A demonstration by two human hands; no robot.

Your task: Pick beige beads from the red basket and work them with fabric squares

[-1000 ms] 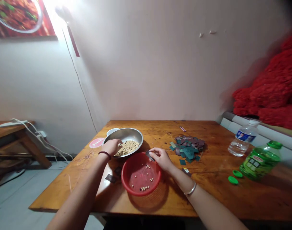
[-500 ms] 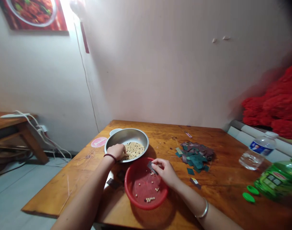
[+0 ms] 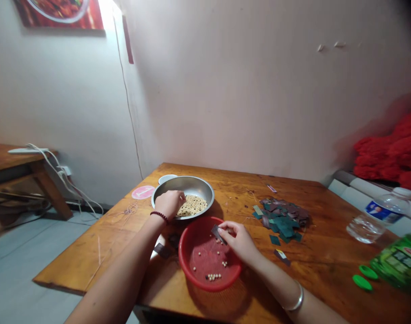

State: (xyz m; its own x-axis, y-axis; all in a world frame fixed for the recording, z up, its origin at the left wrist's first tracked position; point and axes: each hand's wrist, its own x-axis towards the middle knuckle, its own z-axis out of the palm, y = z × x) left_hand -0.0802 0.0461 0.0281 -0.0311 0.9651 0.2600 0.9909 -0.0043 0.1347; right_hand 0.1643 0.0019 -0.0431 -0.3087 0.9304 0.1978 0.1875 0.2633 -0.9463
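Observation:
My left hand (image 3: 169, 203), with a dark beaded bracelet at the wrist, is over the near left side of a steel bowl (image 3: 205, 184). Its fingers are pinched together; whatever they hold is too small to make out. Small pale round beads or beans (image 3: 194, 204), with some dark ones among them, lie in the bowl. Between thumb and fingers, my right hand (image 3: 241, 243) grips a small dark square piece (image 3: 216, 231) above a red plastic basket (image 3: 185, 265). Inside the basket, several pale beads (image 3: 214, 277) lie scattered, some in a short row.
A pile of green and dark squares (image 3: 283, 218) lies on the wooden table (image 3: 124, 243) to the right. Beyond it stand a clear bottle (image 3: 370, 220) and a green bottle (image 3: 401, 261), with green caps (image 3: 362, 282) nearby. A pink round card (image 3: 143, 192) is left of the bowl.
My left hand has lifted slightly from the beads in the bowl. The right hand keeps its hold on the dark square over the basket. The whole view has shifted a little.

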